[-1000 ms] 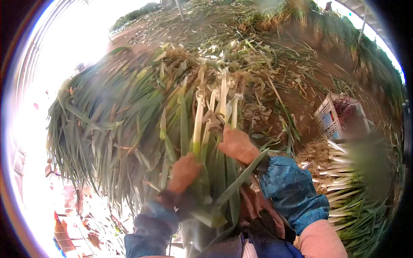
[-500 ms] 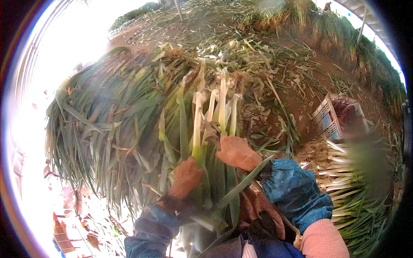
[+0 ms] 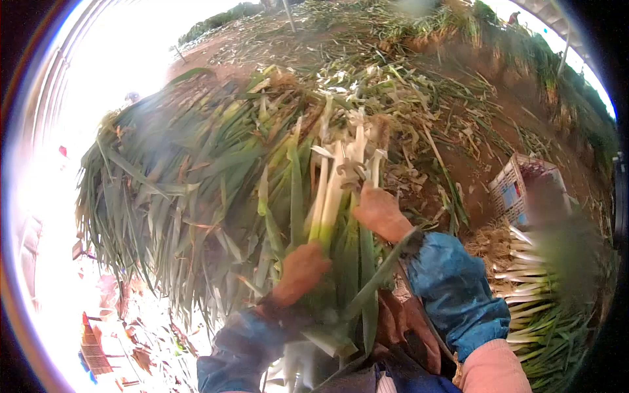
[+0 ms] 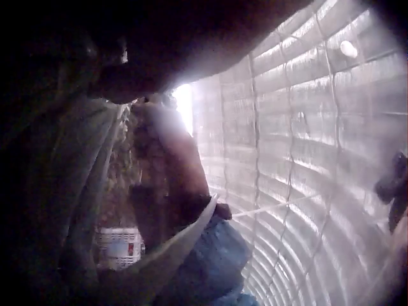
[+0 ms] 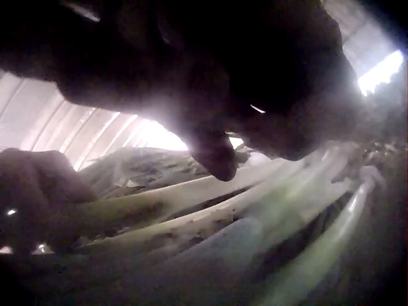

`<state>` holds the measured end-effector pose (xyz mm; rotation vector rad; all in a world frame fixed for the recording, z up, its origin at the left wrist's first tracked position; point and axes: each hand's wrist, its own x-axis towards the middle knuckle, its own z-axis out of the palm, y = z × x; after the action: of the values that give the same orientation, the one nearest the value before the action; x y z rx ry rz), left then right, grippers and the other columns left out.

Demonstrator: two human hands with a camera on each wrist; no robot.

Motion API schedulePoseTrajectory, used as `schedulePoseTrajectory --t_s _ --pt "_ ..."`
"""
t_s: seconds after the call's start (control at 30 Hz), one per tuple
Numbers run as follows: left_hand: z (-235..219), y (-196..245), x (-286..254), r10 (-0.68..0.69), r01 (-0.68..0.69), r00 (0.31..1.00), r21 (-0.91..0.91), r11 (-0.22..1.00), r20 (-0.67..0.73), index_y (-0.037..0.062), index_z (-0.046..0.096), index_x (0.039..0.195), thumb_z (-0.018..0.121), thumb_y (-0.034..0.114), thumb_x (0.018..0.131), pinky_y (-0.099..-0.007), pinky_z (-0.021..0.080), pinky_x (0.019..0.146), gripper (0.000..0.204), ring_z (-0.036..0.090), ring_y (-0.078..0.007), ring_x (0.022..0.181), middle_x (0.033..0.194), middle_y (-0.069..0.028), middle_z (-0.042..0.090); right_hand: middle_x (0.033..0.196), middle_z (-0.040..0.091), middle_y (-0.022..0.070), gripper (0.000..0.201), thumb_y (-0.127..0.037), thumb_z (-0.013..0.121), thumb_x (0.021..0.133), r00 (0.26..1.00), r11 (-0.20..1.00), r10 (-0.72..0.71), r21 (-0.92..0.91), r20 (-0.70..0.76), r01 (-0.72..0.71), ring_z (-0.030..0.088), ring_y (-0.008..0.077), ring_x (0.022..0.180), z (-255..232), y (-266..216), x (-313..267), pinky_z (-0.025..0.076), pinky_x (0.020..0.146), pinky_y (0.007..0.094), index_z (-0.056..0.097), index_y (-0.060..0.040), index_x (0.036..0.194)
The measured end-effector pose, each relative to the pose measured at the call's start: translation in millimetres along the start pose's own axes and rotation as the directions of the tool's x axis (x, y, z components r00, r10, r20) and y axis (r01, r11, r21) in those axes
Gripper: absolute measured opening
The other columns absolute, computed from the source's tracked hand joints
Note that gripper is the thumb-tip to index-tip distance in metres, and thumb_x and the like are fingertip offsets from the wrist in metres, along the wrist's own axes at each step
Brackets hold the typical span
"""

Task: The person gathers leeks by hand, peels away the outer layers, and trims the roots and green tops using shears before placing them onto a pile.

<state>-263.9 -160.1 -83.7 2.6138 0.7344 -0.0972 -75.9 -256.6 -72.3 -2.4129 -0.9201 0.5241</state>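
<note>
Several leeks with white stalks (image 3: 333,187) and long green leaves lie in front of the person, root ends pointing away. My left hand (image 3: 301,270) grips the green part of one leek, its fingers curled round the leaves. To its right and farther forward, my right hand (image 3: 381,213) bends its fingers over a stalk at the right of the bunch. A limp brownish strip of leek skin (image 3: 350,171) lies just above those fingers. In the right wrist view, the dark right hand (image 5: 255,95) has thumb and fingers down at the pale stalks, with the left hand (image 5: 38,197) beyond.
A big heap of untrimmed leeks (image 3: 170,177) spreads to the left. At the right, a white plastic crate (image 3: 527,187) stands on the soil behind a row of cleaned leeks (image 3: 524,288). Leaf scraps (image 3: 426,124) litter the ground ahead. Ribbed plastic sheeting (image 4: 287,140) curves overhead.
The head view has shifted, so everything sits farther right and lower. The leek in my left hand has tilted its white end rightward across a neighbouring stalk. Both hands stay close to the bunch.
</note>
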Motion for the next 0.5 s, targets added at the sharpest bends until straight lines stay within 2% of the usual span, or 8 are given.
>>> schedulePoseTrajectory --t_s 0.1,0.17,0.2,0.27,0.3,0.37,0.47,0.5 --pt "8 -15 21 0.275 -0.269 0.951 0.059 0.961 -0.143 0.0031 0.054 0.088 0.06 0.026 0.075 -0.0466 0.046 0.069 0.027 0.059 -0.0372 0.083 0.084 -0.0195 0.06 0.088 0.062 0.0263 0.045 -0.02 0.056 0.075 0.989 0.99 -0.114 -0.076 0.098 0.122 0.062 0.0391 0.088 1 -13 -18 0.049 0.081 0.0453 0.046 0.0094 0.108" --pt "24 -47 62 0.52 -0.464 0.826 0.262 0.846 -0.219 0.0032 0.054 0.093 0.064 0.031 0.076 -0.0435 0.045 0.07 0.033 0.057 -0.036 0.085 0.088 -0.0177 0.058 0.09 0.061 0.0274 0.048 -0.023 0.056 0.075 0.986 0.991 -0.106 -0.073 0.132 0.116 0.061 0.0407 0.09 -1 -8 -17 0.048 0.082 0.0462 0.044 0.0097 0.108" --pt "14 -60 80 0.443 -0.392 0.839 0.215 0.895 -0.315 0.0039 0.055 0.096 0.063 0.03 0.077 -0.0427 0.046 0.071 0.033 0.056 -0.0355 0.087 0.092 -0.0164 0.058 0.091 0.061 0.0277 0.048 -0.023 0.056 0.076 0.99 0.992 -0.085 -0.082 0.109 0.094 0.06 0.041 0.09 2 4 -7 0.048 0.081 0.0464 0.044 0.0097 0.109" --pt "-18 -101 119 0.419 -0.163 0.765 0.482 0.861 -0.49 0.0054 0.059 0.092 0.062 0.028 0.077 -0.0416 0.045 0.072 0.028 0.055 -0.0317 0.087 0.092 -0.012 0.058 0.093 0.061 0.0282 0.049 -0.027 0.056 0.077 0.998 0.995 -0.003 -0.1 0.065 0.01 0.06 0.0412 0.09 5 12 0 0.048 0.081 0.047 0.045 0.0094 0.108" --pt "-32 -122 133 0.506 0.052 0.682 0.724 0.688 -0.529 0.0061 0.062 0.085 0.063 0.027 0.075 -0.0413 0.044 0.072 0.023 0.055 -0.0283 0.085 0.09 -0.0089 0.057 0.093 0.061 0.0284 0.049 -0.028 0.056 0.077 0.997 0.996 -0.019 -0.085 0.072 0.025 0.06 0.0413 0.09 5 11 -4 0.048 0.081 0.047 0.046 0.0091 0.108" --pt "-75 -117 126 0.041 0.396 0.756 0.506 0.766 -0.654 0.0053 0.062 0.084 0.058 0.022 0.077 -0.0389 0.043 0.075 0.019 0.054 -0.0274 0.089 0.089 -0.0101 0.057 0.092 0.061 0.0286 0.048 -0.029 0.056 0.077 0.996 0.997 -0.055 -0.052 0.075 0.059 0.06 0.0414 0.089 4 6 -14 0.048 0.08 0.047 0.047 0.0085 0.106" --pt "-52 -201 147 0.171 0.681 0.632 0.647 0.344 -0.756 0.0053 0.061 0.084 0.059 0.019 0.076 -0.0361 0.043 0.077 0.016 0.054 -0.0272 0.09 0.093 -0.0123 0.058 0.089 0.061 0.0288 0.047 -0.029 0.057 0.077 0.991 0.995 -0.062 -0.075 0.122 0.072 0.06 0.0431 0.087 15 4 -8 0.048 0.078 0.0472 0.046 0.0082 0.104" --pt "-58 -196 146 0.116 0.604 0.705 0.678 0.42 -0.7 0.0048 0.061 0.085 0.058 0.018 0.076 -0.0362 0.044 0.076 0.016 0.056 -0.0275 0.089 0.092 -0.013 0.059 0.087 0.061 0.0286 0.046 -0.028 0.057 0.077 0.989 0.994 -0.092 -0.054 0.118 0.099 0.06 0.0431 0.086 14 0 -7 0.048 0.078 0.0471 0.047 0.008 0.103"
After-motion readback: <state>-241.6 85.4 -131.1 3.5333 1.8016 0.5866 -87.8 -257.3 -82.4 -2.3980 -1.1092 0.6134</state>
